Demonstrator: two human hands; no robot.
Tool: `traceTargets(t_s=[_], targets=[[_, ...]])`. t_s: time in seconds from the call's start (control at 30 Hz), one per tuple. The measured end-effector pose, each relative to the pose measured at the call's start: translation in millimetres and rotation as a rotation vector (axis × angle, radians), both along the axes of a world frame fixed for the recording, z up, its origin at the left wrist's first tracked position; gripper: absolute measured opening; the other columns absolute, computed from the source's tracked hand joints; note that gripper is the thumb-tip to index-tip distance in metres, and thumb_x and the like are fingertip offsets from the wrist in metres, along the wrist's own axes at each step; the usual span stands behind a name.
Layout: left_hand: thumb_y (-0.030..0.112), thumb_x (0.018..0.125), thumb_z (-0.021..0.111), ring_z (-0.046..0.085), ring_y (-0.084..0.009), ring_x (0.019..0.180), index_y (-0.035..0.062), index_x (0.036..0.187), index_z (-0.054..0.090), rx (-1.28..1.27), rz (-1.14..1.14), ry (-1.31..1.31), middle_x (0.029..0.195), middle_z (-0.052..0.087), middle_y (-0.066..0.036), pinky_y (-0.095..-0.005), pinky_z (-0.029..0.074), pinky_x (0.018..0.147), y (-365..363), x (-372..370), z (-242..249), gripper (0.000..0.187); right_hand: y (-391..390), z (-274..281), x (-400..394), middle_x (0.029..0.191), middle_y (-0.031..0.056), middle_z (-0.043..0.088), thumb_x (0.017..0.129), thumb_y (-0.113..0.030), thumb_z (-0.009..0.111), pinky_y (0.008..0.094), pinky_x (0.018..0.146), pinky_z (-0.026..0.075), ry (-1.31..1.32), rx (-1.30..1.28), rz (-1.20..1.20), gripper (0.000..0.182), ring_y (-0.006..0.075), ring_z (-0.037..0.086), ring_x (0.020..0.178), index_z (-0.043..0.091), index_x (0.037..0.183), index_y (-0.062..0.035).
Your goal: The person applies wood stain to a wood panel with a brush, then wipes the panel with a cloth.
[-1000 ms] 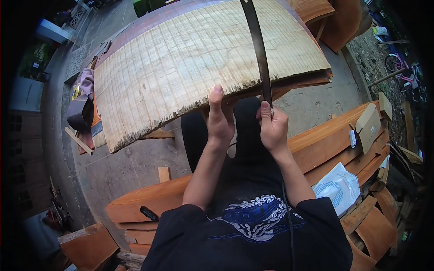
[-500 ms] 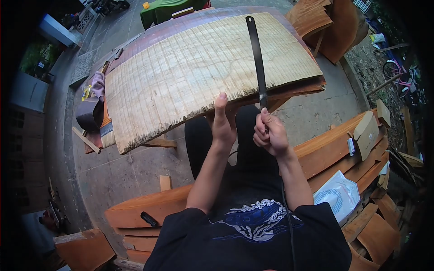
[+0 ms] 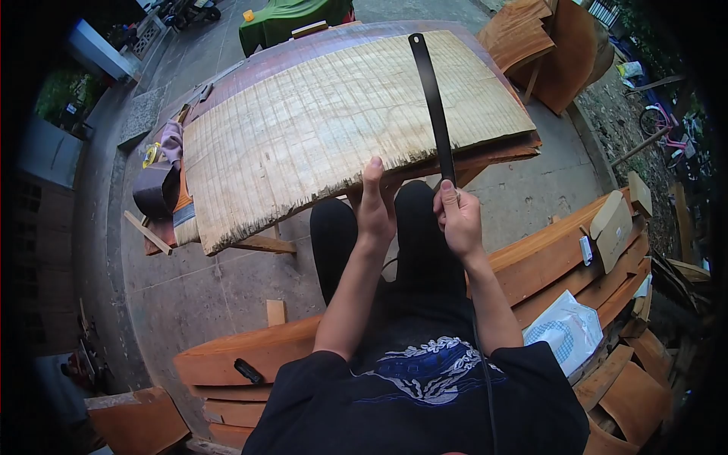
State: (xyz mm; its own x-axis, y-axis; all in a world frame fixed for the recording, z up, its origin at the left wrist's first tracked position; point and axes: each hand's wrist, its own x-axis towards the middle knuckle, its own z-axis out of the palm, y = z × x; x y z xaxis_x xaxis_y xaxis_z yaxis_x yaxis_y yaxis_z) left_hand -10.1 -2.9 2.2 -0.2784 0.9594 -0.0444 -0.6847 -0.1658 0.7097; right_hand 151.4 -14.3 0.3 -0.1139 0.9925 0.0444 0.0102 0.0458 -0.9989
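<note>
A wide pale wooden slab (image 3: 303, 129) with a rough, splintered near edge lies over a table before me. My left hand (image 3: 374, 208) grips that near edge, its thumb on top and the fingers hidden underneath. In my right hand (image 3: 459, 220), closed around its near end, is a long black flat metal strip (image 3: 432, 98) with a small hole at the far tip. The strip points away from me and overlaps the slab's right part in this view. My thumb lies along the strip.
Stacked reddish-brown planks (image 3: 250, 345) run beneath and beside me, with a plastic packet (image 3: 565, 330) on the right ones. Dark curved material (image 3: 158, 189) and a purple cloth (image 3: 173, 144) sit left of the slab. Large boards (image 3: 569, 68) lean at the far right.
The strip's far tip has shifted slightly left and nearer, while my right hand has turned a little and moved slightly right. My left hand stays on the slab's edge.
</note>
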Motion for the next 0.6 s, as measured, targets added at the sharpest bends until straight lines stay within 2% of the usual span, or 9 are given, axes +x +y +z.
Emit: traceTargets(t_s=[0.03,0.13,0.23,0.33,0.6], targets=[[0.046,0.103,0.066,0.061,-0.0254,0.131,0.0037,0.143,0.056,-0.003,0.003,-0.002,0.138,0.064,-0.011,-0.0487,0.045,0.116,0.1,-0.2,-1.0,0.059,-1.0,-0.8,-0.6,0.059,0.0007,0.051,0.116,-0.041,0.052,0.0300,0.051,0.035,-0.045,0.021,-0.013,0.056,0.0093,0.046,0.051,0.060,0.075,-0.0040],[0.047,0.103,0.066,0.061,-0.0249,0.130,0.0045,0.143,0.056,-0.007,-0.006,0.000,0.137,0.064,-0.010,-0.0480,0.046,0.115,-0.4,0.3,-1.9,0.059,-9.4,10.2,-12.5,0.058,0.0104,0.053,0.115,-0.037,0.053,0.0378,0.053,0.040,-0.369,0.315,-0.184,0.054,0.0192,0.051,0.050,0.061,0.077,0.0001],[0.047,0.103,0.066,0.061,-0.0241,0.129,0.0055,0.143,0.056,-0.005,-0.036,0.023,0.137,0.064,-0.008,-0.0471,0.046,0.114,-5.0,-1.0,3.6,0.059,-16.9,18.4,-11.5,0.058,0.0040,0.047,0.115,-0.036,0.054,0.0359,0.054,0.038,-0.345,0.284,-0.178,0.052,0.0115,0.044,0.056,0.061,0.078,-0.0008],[0.047,0.103,0.066,0.062,-0.0234,0.129,0.0059,0.144,0.056,0.002,-0.048,0.042,0.137,0.065,-0.008,-0.0466,0.046,0.113,-7.0,-0.7,12.9,0.059,-22.2,19.0,1.2,0.057,0.0147,0.052,0.115,-0.033,0.055,0.0409,0.054,0.041,-0.408,0.273,-0.126,0.049,0.0255,0.052,0.050,0.062,0.079,0.0010],[0.047,0.103,0.066,0.061,-0.0233,0.129,0.0058,0.144,0.056,0.019,-0.065,0.020,0.139,0.064,-0.009,-0.0466,0.046,0.113,-7.0,-0.2,12.9,0.059,-11.4,9.4,18.4,0.056,0.0116,0.051,0.115,-0.035,0.054,0.0394,0.054,0.041,-0.411,0.272,-0.233,0.051,0.0204,0.053,0.051,0.063,0.079,-0.0001]])
